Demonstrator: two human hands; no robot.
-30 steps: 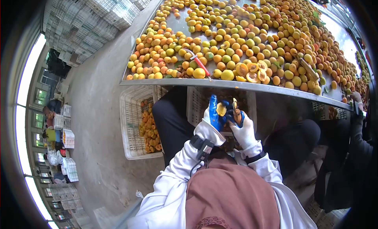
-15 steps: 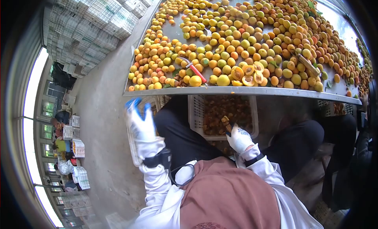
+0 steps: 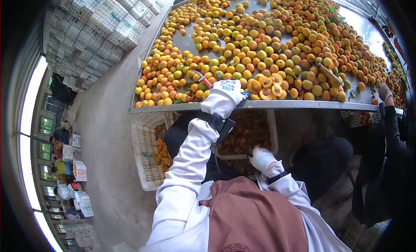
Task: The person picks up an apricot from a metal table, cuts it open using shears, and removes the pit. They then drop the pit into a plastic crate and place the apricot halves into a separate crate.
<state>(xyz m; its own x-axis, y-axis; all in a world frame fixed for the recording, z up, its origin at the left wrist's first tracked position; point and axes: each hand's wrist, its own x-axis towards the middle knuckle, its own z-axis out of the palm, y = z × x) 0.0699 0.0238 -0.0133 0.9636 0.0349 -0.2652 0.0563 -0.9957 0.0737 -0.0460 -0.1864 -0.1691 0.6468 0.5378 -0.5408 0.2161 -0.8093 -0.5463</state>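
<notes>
My left hand (image 3: 223, 96), in a white glove with blue fingertips, reaches over the near edge of the metal table (image 3: 173, 107). It covers the lower end of a red-handled tool with a curved metal tip (image 3: 203, 80). Its fingers point right, towards several cut apricot halves (image 3: 265, 93), and are mostly hidden, so their grip cannot be told. My right hand (image 3: 261, 158), gloved in white, is low by my lap near a crate (image 3: 274, 135). Its fingers are curled closed; what they hold is hidden. Whole apricots (image 3: 255, 48) cover much of the table.
A white crate (image 3: 145, 165) with orange apricot pieces (image 3: 162, 154) stands at the left of my legs. A wooden-looking stick (image 3: 329, 74) lies among the fruit. Another person's gloved hand (image 3: 385, 92) is at the right table edge. Stacked crates (image 3: 86, 26) stand far left.
My left hand has moved from above the left crate up and right onto the table edge. The dark item and apricot piece visible at my right hand before are no longer visible.
</notes>
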